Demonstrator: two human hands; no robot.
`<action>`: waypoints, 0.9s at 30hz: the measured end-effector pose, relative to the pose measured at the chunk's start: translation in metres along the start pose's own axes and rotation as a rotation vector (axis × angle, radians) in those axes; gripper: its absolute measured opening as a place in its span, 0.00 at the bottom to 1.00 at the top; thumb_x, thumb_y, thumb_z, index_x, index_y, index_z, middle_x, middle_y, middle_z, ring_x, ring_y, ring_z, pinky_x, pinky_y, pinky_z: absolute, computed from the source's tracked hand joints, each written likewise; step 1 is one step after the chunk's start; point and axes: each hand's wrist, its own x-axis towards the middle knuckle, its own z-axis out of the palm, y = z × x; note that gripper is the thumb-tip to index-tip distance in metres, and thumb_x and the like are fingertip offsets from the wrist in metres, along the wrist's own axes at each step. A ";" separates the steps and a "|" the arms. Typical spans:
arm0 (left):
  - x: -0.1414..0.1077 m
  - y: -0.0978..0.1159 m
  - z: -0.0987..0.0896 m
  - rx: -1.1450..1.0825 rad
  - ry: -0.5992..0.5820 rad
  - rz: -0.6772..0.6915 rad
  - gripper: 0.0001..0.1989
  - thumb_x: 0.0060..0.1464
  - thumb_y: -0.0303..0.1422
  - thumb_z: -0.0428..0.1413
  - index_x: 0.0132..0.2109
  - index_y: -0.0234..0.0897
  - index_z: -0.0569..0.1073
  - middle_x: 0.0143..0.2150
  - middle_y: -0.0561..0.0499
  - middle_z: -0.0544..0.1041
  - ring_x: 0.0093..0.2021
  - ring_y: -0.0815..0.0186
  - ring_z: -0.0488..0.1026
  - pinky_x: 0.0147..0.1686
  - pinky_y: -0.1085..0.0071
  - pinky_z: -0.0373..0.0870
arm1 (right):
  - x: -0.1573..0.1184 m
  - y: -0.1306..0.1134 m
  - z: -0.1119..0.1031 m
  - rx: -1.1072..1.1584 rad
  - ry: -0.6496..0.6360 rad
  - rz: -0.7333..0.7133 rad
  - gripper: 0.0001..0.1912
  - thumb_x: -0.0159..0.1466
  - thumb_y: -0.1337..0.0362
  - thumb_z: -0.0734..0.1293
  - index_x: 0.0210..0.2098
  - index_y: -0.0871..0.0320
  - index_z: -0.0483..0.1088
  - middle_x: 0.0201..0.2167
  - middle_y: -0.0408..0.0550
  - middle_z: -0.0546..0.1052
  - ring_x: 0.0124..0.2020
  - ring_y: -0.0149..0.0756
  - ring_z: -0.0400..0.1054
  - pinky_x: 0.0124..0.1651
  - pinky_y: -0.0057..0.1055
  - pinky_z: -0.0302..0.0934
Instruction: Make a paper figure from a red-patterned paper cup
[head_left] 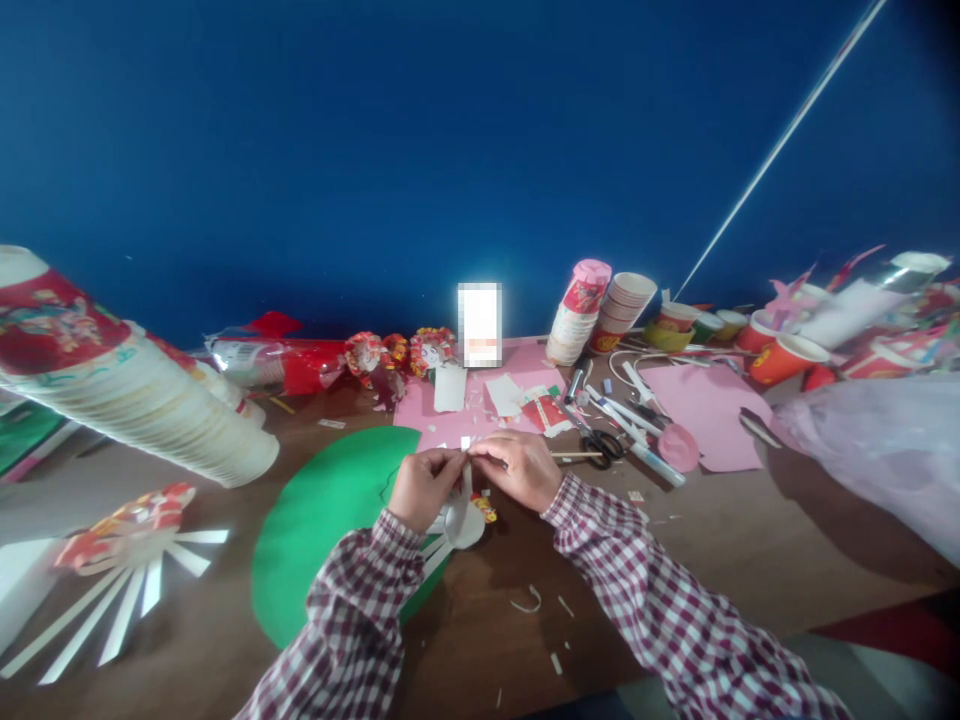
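Note:
My left hand (427,487) and my right hand (523,468) meet at the middle of the table, fingertips pinched together. Between them is a white paper piece (463,520) with a rounded lower part, a cut-up paper cup by its look. White strips (437,556) fan out below my left hand, over the edge of a green paper sheet (322,540). A small red and yellow scrap (484,509) shows beneath my right hand. Both hands are closed on the white paper; the exact grip is partly hidden by the fingers.
Stacked paper cups lean at the left (187,410) and stand at the back (581,312). Black-handled scissors (601,448) and markers (637,440) lie right of my hands, near pink paper (705,400). A cut cup (135,550) with splayed strips lies left. Plastic bag (877,450) at right.

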 end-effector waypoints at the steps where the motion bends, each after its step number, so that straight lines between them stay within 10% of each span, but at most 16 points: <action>1: 0.000 0.000 0.000 0.000 -0.001 0.004 0.16 0.48 0.42 0.52 0.26 0.32 0.73 0.17 0.54 0.69 0.19 0.72 0.63 0.19 0.78 0.59 | 0.000 0.000 0.000 0.004 0.000 0.005 0.07 0.61 0.67 0.62 0.37 0.57 0.71 0.36 0.46 0.76 0.37 0.32 0.69 0.40 0.26 0.61; 27: 0.002 -0.002 0.000 -0.118 -0.017 -0.120 0.12 0.42 0.35 0.57 0.34 0.31 0.76 0.20 0.52 0.74 0.18 0.73 0.65 0.17 0.79 0.60 | -0.001 0.000 0.003 -0.121 0.060 -0.110 0.08 0.60 0.68 0.63 0.37 0.56 0.72 0.34 0.46 0.75 0.36 0.32 0.67 0.39 0.27 0.60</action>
